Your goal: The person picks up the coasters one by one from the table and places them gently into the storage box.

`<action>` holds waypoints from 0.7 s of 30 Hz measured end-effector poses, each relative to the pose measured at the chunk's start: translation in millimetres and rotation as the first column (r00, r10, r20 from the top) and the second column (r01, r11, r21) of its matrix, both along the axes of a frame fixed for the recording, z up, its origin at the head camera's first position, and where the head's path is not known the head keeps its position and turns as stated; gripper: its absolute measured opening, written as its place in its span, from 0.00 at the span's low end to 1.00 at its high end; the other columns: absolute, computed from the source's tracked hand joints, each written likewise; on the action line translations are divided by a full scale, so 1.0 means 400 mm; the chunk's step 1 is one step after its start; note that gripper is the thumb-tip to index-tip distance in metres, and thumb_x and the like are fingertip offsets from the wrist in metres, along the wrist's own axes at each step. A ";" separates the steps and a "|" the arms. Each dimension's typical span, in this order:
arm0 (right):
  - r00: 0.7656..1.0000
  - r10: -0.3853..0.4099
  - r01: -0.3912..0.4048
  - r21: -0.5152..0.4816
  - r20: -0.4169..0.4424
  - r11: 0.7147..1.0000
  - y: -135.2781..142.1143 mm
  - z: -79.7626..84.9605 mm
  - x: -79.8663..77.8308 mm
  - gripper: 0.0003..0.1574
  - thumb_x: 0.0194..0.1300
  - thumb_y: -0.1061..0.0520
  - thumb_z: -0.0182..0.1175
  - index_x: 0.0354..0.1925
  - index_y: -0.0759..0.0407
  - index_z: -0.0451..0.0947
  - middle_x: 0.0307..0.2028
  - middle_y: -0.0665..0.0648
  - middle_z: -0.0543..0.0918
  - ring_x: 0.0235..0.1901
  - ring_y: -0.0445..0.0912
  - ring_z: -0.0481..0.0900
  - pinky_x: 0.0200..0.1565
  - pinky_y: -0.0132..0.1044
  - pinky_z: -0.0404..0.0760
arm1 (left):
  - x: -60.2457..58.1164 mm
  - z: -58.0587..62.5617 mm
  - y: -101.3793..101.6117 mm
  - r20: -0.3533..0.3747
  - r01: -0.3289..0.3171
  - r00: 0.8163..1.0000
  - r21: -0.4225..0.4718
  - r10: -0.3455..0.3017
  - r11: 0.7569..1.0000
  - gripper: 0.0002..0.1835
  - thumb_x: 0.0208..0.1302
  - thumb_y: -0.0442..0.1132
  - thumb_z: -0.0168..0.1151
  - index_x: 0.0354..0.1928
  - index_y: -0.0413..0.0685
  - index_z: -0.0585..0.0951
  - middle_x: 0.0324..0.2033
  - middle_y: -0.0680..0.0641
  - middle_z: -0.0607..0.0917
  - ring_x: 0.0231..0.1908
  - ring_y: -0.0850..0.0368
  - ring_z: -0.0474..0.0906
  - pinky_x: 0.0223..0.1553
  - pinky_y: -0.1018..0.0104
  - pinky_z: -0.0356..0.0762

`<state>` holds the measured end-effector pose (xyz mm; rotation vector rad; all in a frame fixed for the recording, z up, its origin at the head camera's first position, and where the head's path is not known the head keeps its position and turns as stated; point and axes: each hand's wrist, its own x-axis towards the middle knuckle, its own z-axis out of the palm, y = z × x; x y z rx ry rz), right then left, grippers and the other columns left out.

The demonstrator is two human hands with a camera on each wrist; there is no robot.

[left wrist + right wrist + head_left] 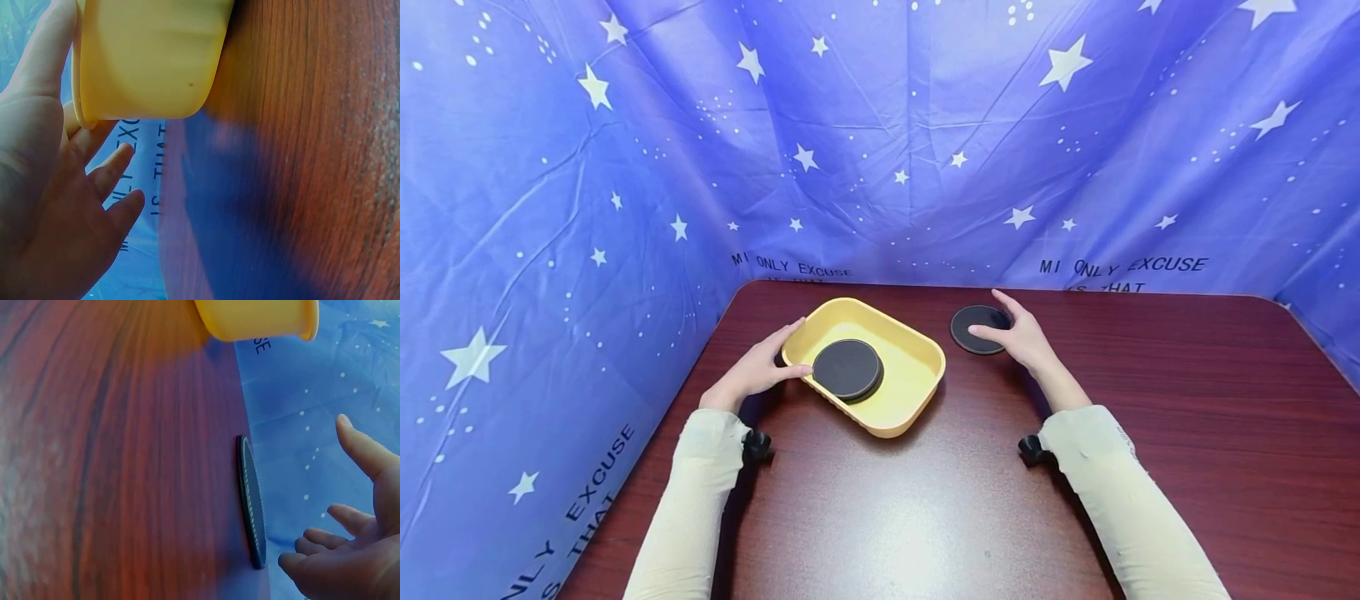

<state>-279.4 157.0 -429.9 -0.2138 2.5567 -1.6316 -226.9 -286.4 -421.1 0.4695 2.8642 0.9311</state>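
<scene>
A yellow plastic basin (910,367) sits on the table, turned at a slant. My left hand (756,367) holds its left rim between thumb and forefinger; the other fingers (122,209) spread loosely beneath the rim, outside the wall. Inside the basin, near that hand, lie black round coasters (847,368), apparently stacked. Another black round coaster (970,321) lies flat on the table beyond the basin's right side. Above it hovers my right hand (1026,337), fingers apart and nothing held; the right wrist view shows a gap between the hand and the coaster (251,503).
The dark red wood-grain table (1210,417) ends at the back against a blue curtain (910,167) with white stars and lettering. More of that curtain hangs along the left side. A black wrist mount (1036,450) shows at the right cuff, and another at the left.
</scene>
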 end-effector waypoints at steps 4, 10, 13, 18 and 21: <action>0.999 -0.013 0.013 -0.001 0.033 1.000 0.014 -0.011 -0.007 0.61 0.62 0.49 0.69 0.80 0.57 0.43 0.78 0.67 0.49 0.78 0.61 0.47 0.77 0.56 0.52 | -0.001 -0.002 -0.001 -0.008 0.003 1.000 -0.004 -0.003 1.000 0.51 0.59 0.51 0.72 0.79 0.49 0.54 0.77 0.42 0.59 0.77 0.41 0.53 0.76 0.43 0.53; 0.997 -0.020 0.016 0.044 0.075 0.999 0.028 -0.024 -0.020 0.63 0.62 0.51 0.69 0.79 0.63 0.41 0.78 0.70 0.48 0.78 0.62 0.47 0.77 0.55 0.52 | 0.000 -0.002 -0.002 -0.008 0.004 1.000 -0.005 -0.004 1.000 0.51 0.59 0.51 0.72 0.79 0.49 0.54 0.77 0.42 0.59 0.77 0.41 0.52 0.77 0.43 0.52; 0.997 -0.004 -0.004 0.109 0.077 0.994 0.029 -0.028 -0.027 0.64 0.61 0.51 0.69 0.78 0.67 0.40 0.77 0.73 0.48 0.77 0.64 0.48 0.77 0.56 0.53 | 0.000 -0.001 -0.004 0.000 -0.006 1.000 -0.007 0.006 1.000 0.51 0.59 0.52 0.71 0.79 0.51 0.54 0.77 0.42 0.58 0.77 0.41 0.51 0.76 0.42 0.51; 0.999 0.024 -0.036 0.267 0.047 0.963 0.028 -0.032 -0.033 0.66 0.57 0.51 0.72 0.77 0.71 0.42 0.76 0.75 0.51 0.76 0.66 0.50 0.76 0.59 0.53 | 0.000 -0.001 -0.004 0.004 -0.013 1.000 -0.024 0.013 1.000 0.51 0.60 0.54 0.71 0.79 0.52 0.53 0.78 0.42 0.57 0.77 0.41 0.51 0.76 0.42 0.51; 0.999 0.039 -0.049 0.353 0.035 0.934 0.027 -0.033 -0.035 0.66 0.56 0.52 0.72 0.77 0.72 0.43 0.75 0.75 0.52 0.75 0.67 0.50 0.75 0.60 0.53 | 0.001 -0.001 -0.003 0.003 -0.012 1.000 -0.026 0.012 1.000 0.51 0.60 0.53 0.71 0.79 0.51 0.53 0.78 0.42 0.57 0.77 0.41 0.51 0.76 0.42 0.51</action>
